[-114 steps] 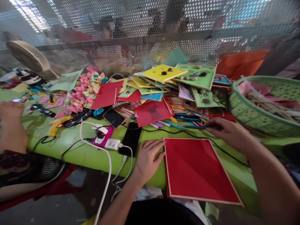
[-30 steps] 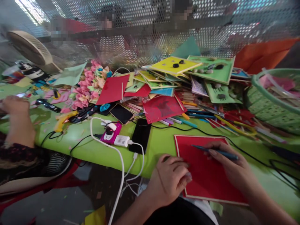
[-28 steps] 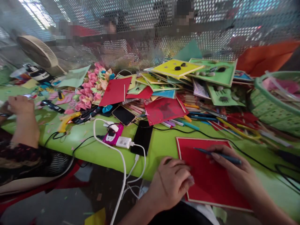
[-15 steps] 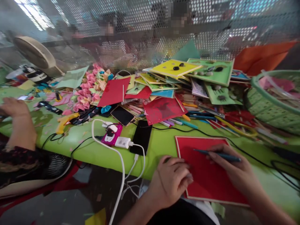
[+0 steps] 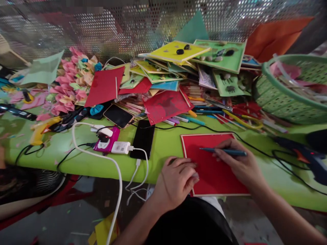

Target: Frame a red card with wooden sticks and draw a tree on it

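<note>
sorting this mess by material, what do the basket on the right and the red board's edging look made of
Basket: probably plastic, slightly glossy green, with moulded-looking regular holes.

Edging: perhaps thin wood strips, pale and matt, though card is possible.

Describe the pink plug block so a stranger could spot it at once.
On the green table, find the red framed board, then the black phone to its left. Further left sits the pink plug block, set apart by its colour from the white charger beside it.

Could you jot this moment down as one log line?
left hand: resting on red board | right hand: holding blue pen over it | green basket: far right
</note>
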Demonstrator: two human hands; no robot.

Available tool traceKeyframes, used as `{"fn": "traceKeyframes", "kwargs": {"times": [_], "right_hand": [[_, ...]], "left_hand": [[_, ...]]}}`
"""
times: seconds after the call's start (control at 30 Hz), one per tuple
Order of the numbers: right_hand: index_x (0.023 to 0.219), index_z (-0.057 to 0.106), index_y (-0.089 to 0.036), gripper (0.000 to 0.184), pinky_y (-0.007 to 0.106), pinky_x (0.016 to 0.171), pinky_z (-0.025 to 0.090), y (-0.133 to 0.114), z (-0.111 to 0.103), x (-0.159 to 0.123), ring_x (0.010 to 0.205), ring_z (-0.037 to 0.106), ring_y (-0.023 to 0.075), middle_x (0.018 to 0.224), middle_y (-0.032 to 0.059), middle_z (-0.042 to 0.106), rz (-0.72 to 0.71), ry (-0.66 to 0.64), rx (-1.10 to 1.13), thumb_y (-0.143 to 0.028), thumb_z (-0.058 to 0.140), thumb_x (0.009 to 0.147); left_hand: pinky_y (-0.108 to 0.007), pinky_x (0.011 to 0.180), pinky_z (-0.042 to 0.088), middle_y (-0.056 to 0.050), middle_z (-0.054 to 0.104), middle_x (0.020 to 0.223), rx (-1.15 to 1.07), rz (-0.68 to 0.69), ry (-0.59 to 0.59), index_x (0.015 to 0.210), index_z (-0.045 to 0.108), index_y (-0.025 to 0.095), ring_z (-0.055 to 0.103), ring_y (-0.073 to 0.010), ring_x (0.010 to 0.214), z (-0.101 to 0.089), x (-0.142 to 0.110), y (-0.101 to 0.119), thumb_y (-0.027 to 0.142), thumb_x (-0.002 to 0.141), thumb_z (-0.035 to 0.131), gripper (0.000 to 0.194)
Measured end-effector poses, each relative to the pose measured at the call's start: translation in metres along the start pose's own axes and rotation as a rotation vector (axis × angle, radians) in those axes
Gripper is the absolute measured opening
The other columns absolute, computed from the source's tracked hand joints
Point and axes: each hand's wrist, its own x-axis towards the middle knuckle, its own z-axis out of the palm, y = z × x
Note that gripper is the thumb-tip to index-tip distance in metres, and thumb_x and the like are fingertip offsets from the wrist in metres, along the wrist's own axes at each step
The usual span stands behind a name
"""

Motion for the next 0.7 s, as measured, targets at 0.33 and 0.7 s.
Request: {"fn": "traceKeyframes", "kwargs": {"times": [0.33, 0.7], "right_hand": [[0.085, 0.069, -0.025, 0.030, 0.028, 0.063, 0.050, -0.0020, 0.0004, -0.0014, 0.067, 0.064, 0.0166, 0.073, 0.0009, 0.071, -0.024, -0.011, -0.037, -0.053, 0.078, 0.089], [0.081, 0.068, -0.026, 0.027, 0.029, 0.060, 0.047, -0.0077, -0.0017, -0.0030, 0.063, 0.061, 0.0166, 0.069, -0.0002, 0.067, -0.041, 0.013, -0.088, -0.050, 0.077, 0.090]], "left_hand": [[-0.044, 0.109, 0.039, 0.000, 0.079, 0.125, -0.013, -0.005, -0.019, 0.103, 0.064, 0.024, 0.067, -0.0214, 0.127, -0.0028, 0.0006, 0.0031, 0.028, 0.108, 0.056, 0.010], [-0.043, 0.109, 0.039, 0.002, 0.079, 0.125, -0.020, -0.010, -0.018, 0.102, 0.061, 0.024, 0.066, -0.0208, 0.128, -0.0037, 0.0021, 0.0023, 0.027, 0.107, 0.058, 0.006]]}}
